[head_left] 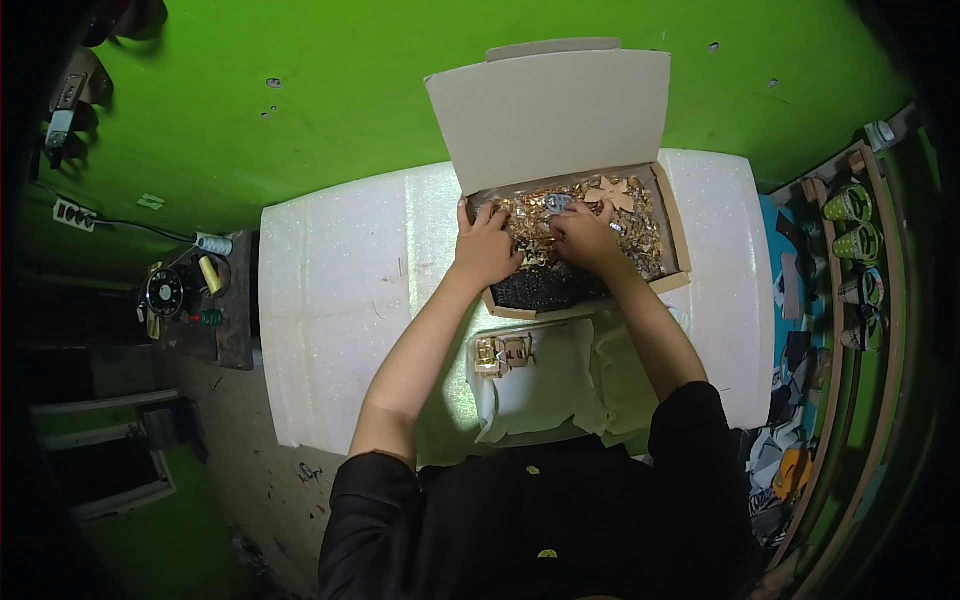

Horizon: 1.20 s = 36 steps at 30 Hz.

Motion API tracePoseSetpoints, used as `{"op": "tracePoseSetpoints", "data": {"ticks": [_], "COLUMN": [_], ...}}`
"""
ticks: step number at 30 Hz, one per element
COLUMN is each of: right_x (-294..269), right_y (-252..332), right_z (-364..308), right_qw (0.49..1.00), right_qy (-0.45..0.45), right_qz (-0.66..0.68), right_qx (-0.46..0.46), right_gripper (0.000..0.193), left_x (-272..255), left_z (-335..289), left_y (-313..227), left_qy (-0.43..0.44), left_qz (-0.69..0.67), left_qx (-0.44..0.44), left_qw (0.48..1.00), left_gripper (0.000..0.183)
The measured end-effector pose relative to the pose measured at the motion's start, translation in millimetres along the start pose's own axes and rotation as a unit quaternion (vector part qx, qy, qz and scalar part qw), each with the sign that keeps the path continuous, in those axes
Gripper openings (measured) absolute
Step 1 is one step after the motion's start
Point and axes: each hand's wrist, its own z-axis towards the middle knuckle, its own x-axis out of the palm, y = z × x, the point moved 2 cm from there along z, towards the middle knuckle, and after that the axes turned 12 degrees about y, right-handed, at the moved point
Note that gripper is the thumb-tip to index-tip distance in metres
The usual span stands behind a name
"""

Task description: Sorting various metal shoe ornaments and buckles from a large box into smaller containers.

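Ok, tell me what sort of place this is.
Probably a small shoemaking workshop: green patterned sandals are racked at right, loose flat white, black and orange scraps lie near them, and an open beige cardboard box holds many small gold-coloured pieces.

Green wall (340,65), power strip (75,214), shoes (857,246)

Wall (350,120): bright green, small chipped holes
Table (335,310): broad, white, glittery top
Floor (265,500): grey, speckled
Rack (893,310): wooden, along the right
Light: bright mid-table, dim lower left
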Motion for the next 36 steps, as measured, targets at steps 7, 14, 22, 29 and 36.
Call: {"op": "tracePoseSetpoints", "data": {"ticks": [7,14,22,29,36], "right_x": [-8.7,-4.2,2.7,-12.6,-4.8], "right_y": [1.1,0.6,-2.0,22.2,26.4], "right_z": [-21.2,-24.5,-17.0,-20.4,-22.1], "right_qw": [0.995,0.976,0.877,0.907,0.895], "right_qy": [0.050,-0.024,-0.085,-0.014,0.027], "right_qz": [0.086,0.212,0.471,0.419,0.445], "right_qx": [0.001,0.042,-0.046,0.036,0.019], "right_gripper": [0.007,0.014,0.021,0.024,0.024], "left_x": [-1.7,-0.5,-17.5,-13.8,-13.2], "left_z": [4.4,1.1,-27.2,-32.2,-37.8], "left_y": [-7.9,0.2,-4.1,-9.3,-7.3], "left_qy": [0.021,-0.078,-0.337,-0.355,-0.311], "left_qz": [0.047,-0.037,-0.106,-0.098,-0.085], "left_qx": [-0.005,0.023,0.079,0.050,0.048], "left_qw": [0.999,0.996,0.932,0.928,0.945], "left_gripper": [0.038,0.024,0.014,0.015,0.029]}}
